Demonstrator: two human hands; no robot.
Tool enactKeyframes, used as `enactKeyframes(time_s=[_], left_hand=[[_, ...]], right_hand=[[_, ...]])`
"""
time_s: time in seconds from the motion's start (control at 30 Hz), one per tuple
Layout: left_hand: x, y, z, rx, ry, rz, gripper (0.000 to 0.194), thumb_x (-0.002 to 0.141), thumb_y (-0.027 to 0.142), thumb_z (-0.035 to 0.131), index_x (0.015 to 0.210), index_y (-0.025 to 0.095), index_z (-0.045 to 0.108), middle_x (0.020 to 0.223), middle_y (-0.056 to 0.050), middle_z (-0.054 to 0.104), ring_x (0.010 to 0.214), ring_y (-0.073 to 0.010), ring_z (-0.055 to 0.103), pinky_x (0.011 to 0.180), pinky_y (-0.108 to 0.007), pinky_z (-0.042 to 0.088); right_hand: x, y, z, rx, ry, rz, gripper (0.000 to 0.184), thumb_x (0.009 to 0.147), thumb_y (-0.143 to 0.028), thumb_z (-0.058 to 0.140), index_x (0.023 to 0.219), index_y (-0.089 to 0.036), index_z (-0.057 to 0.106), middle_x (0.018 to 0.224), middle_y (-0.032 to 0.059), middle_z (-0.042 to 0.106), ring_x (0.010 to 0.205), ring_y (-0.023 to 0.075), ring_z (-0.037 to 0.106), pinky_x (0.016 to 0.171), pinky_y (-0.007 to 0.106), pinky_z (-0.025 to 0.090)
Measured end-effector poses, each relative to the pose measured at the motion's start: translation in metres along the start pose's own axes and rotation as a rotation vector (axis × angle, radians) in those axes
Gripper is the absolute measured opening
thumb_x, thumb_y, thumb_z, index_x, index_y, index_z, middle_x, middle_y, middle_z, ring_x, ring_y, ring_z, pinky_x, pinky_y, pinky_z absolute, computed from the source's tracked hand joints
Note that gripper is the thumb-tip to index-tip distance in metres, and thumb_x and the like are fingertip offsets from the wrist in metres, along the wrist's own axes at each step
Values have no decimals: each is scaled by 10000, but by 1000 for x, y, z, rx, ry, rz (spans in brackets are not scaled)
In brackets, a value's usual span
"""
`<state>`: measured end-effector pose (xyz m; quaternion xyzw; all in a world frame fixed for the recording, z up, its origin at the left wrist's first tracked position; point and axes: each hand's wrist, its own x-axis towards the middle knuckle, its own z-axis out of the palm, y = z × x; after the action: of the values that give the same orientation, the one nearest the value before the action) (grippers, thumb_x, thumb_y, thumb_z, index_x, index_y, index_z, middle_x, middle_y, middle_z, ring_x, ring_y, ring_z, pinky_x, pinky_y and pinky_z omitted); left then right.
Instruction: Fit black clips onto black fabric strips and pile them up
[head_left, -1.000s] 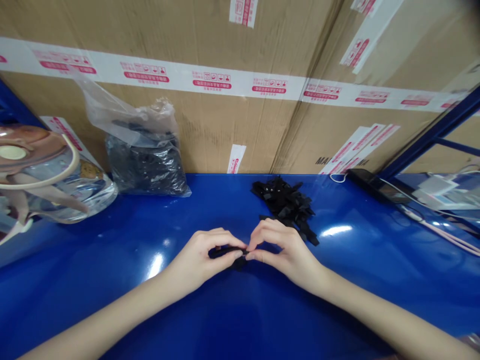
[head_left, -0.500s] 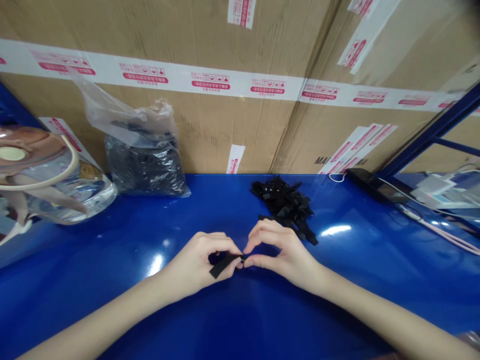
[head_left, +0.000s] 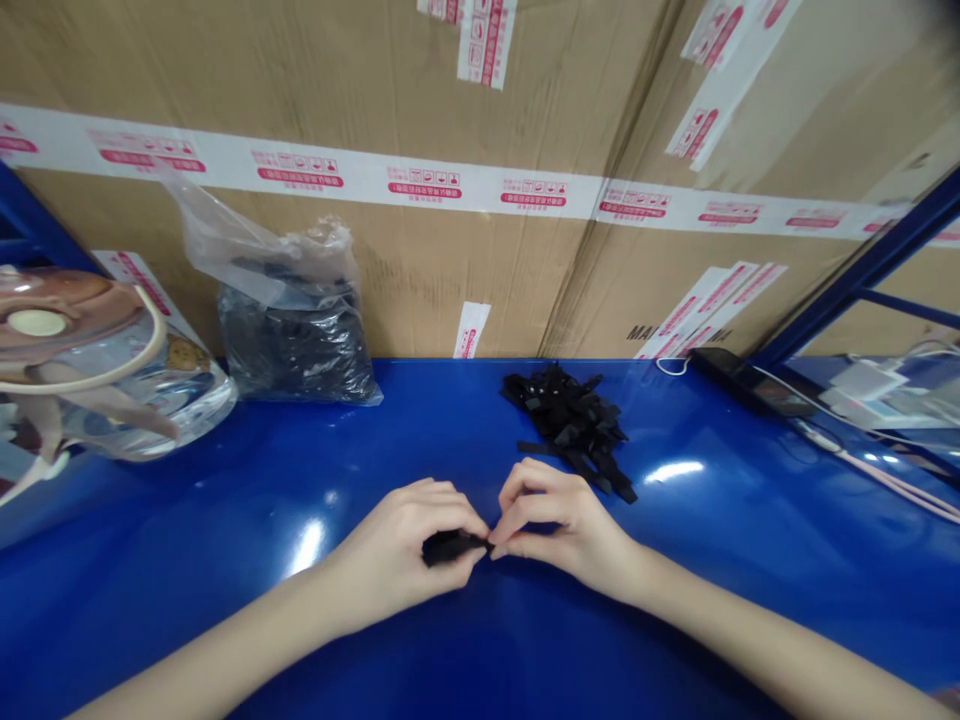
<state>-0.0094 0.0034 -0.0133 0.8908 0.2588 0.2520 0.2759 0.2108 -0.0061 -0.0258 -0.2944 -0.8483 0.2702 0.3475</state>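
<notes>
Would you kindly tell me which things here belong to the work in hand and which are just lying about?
In use:
left hand
right hand
black strip, pinched between them
pile of black strips

Lying about:
plastic bag of black pieces
clear bag
phone
cartons

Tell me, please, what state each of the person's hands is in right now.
Left hand: closed, holding a black strip.
Right hand: closed, pinching the end of the same strip.
</notes>
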Motion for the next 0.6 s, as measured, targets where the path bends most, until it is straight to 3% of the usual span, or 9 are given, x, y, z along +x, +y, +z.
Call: enactKeyframes(time_s=[0.23,0.6], left_hand=[[0,6,-1,123,-24,-3,129,827,97,566,864,187,650,756,18,702,661,-135,630,665,-284,406],[1,5,-12,169,-49,87,189,887,71,538,928,202,668,813,24,721,704,-127,635,692,-251,404]], right_hand=[[-1,-4,0,-241,-8,-129,154,920,-257,580,845,-195,700,840,19,593,762,126,516,744,287,422],[5,-8,-7,-160,29,-76,139,885,-291,629,841,-201,726,790,12,576,762,122,531,744,274,410]])
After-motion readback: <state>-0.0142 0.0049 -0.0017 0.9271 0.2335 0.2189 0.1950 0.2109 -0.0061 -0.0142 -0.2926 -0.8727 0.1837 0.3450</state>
